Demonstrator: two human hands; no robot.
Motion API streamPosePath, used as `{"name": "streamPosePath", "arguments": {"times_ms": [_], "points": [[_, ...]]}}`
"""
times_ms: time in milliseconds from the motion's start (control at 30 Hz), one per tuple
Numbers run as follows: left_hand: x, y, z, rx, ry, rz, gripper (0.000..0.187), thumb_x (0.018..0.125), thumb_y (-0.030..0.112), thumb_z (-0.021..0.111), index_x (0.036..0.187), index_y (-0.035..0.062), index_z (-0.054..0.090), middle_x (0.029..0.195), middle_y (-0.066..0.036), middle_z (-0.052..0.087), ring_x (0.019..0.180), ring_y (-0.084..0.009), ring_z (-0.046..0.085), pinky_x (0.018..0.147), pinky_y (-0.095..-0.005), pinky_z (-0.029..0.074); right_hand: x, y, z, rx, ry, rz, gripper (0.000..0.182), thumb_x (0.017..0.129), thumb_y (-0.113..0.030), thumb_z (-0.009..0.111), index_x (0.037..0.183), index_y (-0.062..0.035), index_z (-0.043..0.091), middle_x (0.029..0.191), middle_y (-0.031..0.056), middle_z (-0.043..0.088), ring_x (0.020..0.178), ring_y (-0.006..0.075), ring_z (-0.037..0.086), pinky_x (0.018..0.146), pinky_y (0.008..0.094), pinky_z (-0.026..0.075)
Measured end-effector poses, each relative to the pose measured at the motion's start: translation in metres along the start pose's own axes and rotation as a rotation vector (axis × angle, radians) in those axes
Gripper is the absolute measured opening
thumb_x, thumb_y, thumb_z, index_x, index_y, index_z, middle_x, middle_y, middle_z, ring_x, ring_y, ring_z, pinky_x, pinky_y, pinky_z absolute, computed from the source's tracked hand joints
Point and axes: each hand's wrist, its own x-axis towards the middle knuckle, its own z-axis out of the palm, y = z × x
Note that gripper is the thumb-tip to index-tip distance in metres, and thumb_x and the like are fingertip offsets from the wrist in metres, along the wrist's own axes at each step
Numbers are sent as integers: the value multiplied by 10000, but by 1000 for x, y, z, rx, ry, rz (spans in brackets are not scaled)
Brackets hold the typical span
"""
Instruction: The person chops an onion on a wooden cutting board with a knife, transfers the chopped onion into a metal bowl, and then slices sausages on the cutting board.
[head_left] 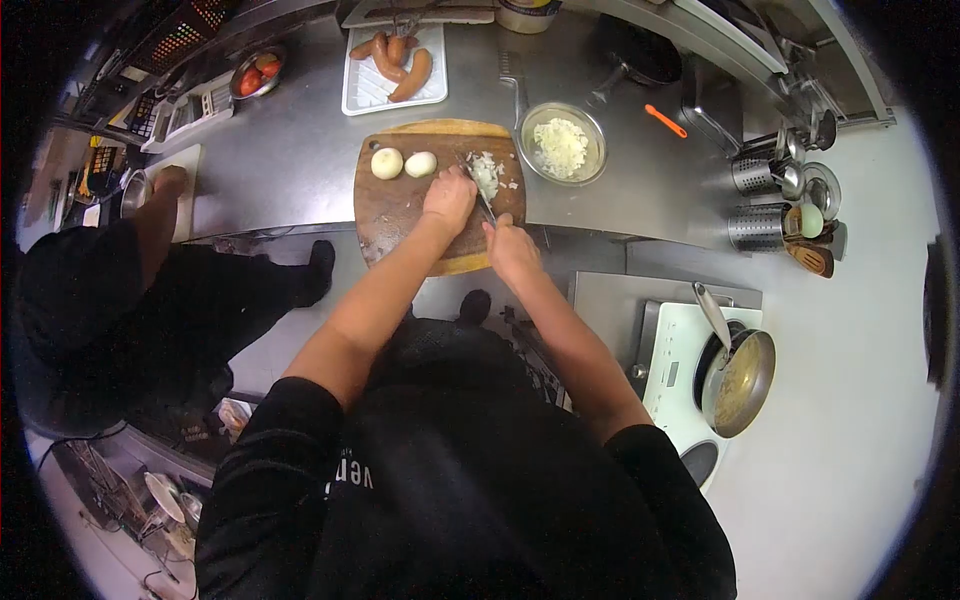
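A wooden cutting board (400, 215) lies at the counter's front edge. My right hand (512, 248) is wrapped round the handle of a knife (486, 208), whose blade points away over the board. My left hand (451, 197) rests by the blade, its fingers bent together near the blade's far part; what they hold, if anything, is hidden. Chopped white onion (487, 172) lies beside the blade. Two peeled onions, one (387, 163) at the left and another (421, 164) nearer my left hand, sit on the board.
Behind the board are a white tray (352, 95) of sausages and a bowl (597, 165) of crumbled white food. An orange-handled utensil (665, 121) lies farther right. A pan (765, 375) stands on the hob at the right. A co-worker (150, 290) is at the left.
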Motion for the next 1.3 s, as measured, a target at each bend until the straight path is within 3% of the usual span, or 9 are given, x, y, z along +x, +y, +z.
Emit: {"name": "streamPosePath", "arguments": {"times_ms": [200, 267, 433, 567, 833, 933, 1067, 1300], "points": [[4, -4, -1, -49, -18, 34, 165, 790, 80, 533, 837, 11, 675, 924, -173, 614, 855, -297, 636, 707, -359, 547, 27, 7, 19, 31, 78, -59, 387, 955, -320, 420, 985, 62, 474, 797, 334, 608, 797, 482, 606, 740, 543, 469], [4, -10, 3, -55, -10, 41, 165, 790, 76, 528, 829, 14, 676, 929, -180, 621, 852, -298, 643, 710, -364, 547, 31, 4, 11, 49, 39, -70, 389, 953, -332, 417, 1000, 48, 484, 858, 314, 620, 854, 472, 607, 778, 532, 471], [6, -15, -12, -194, -102, -22, 167, 784, 56, 523, 820, 8, 678, 874, -203, 659, 837, -311, 665, 724, -384, 543, -4, 1, -1, 57, 9, -24, 388, 960, -325, 403, 999, 53, 480, 853, 322, 616, 857, 477, 601, 769, 540, 463], [7, -15, -11, -150, -18, 26, 166, 781, 54, 525, 810, 9, 682, 842, -205, 666, 827, -312, 667, 723, -384, 544, -4, 1, -2, 27, 1, 5, 384, 964, -319, 400, 991, 56, 478, 845, 326, 614, 854, 479, 599, 768, 544, 460], [8, -16, -16, -102, -163, 16, 181, 790, 63, 518, 817, 10, 689, 853, -207, 667, 822, -315, 665, 735, -381, 542, 28, -1, 11, 63, -20, -17, 411, 957, -344, 401, 1030, 53, 481, 899, 319, 619, 902, 460, 604, 809, 524, 464], [4, -23, 2, -133, -27, 44, 192, 796, 64, 508, 845, 1, 682, 905, -222, 654, 867, -310, 654, 769, -385, 531, 19, -1, 2, 83, 12, -23, 417, 958, -345, 405, 1024, 59, 485, 884, 324, 615, 887, 472, 598, 796, 530, 460], [-1, -20, 2, -202, 0, -19, 185, 800, 64, 499, 830, -5, 668, 914, -213, 640, 896, -321, 633, 803, -396, 513, -9, 3, -4, 81, -16, -26, 415, 964, -342, 397, 1019, 60, 486, 867, 327, 612, 866, 485, 592, 781, 538, 456], [-4, -14, -2, -161, 27, -43, 183, 805, 73, 501, 839, -13, 659, 955, -219, 618, 889, -331, 622, 749, -391, 531, -10, 4, 1, 56, 0, -40, 394, 966, -330, 393, 997, 53, 484, 844, 319, 618, 846, 481, 599, 765, 541, 462]]}}
